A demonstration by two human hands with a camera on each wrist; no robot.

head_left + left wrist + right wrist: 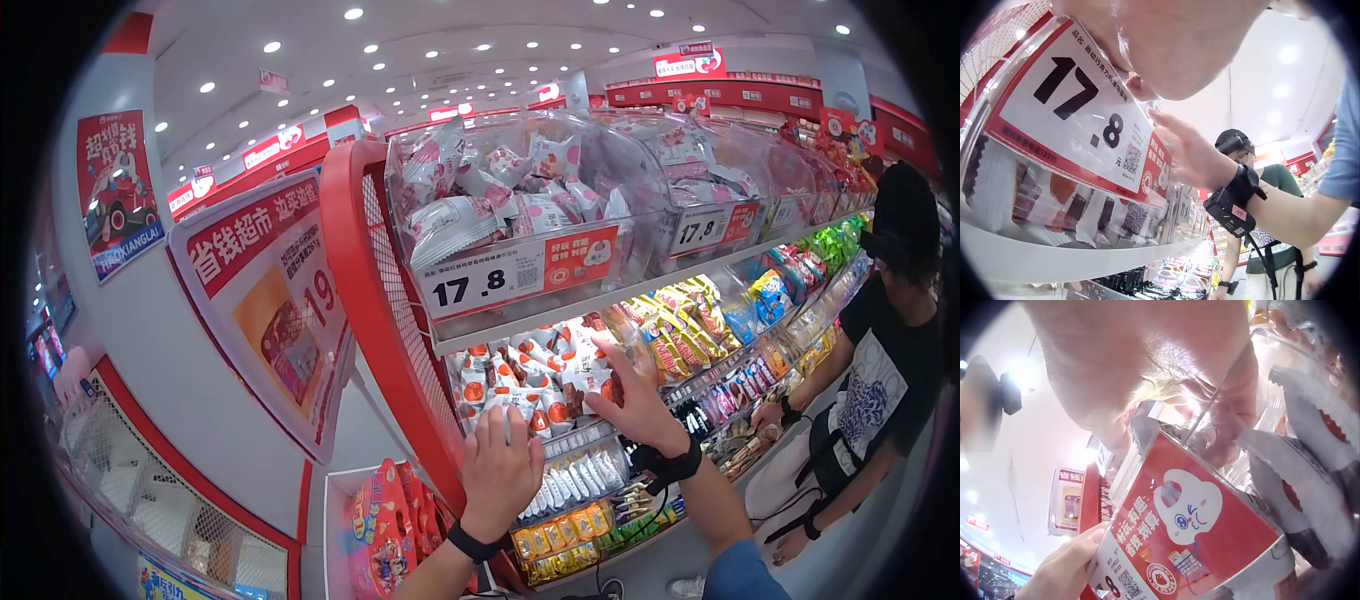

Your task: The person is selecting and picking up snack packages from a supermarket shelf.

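Note:
In the head view, white packets with orange-red spots (540, 400) fill a clear bin under the upper shelf. My left hand (500, 470) is at the bin's front, fingers together and slightly bent, by the 17.8 price card (1079, 100) in the left wrist view. My right hand (645, 405) is over the bin's right part, thumb and fingers apart. The right wrist view has this hand (1166, 369) above the red card with a white cartoon figure (1191, 512), its fingertips past the bin's edge beside packets (1297, 481); whether they touch one is unclear.
Above are clear bins of pink-and-white packets (550, 200) on a shelf edge (600, 300). A red post (370, 310) and a sign (275, 300) stand left. Yellow packs (680, 335) lie right. A person in a dark shirt (870, 370) stands at the right.

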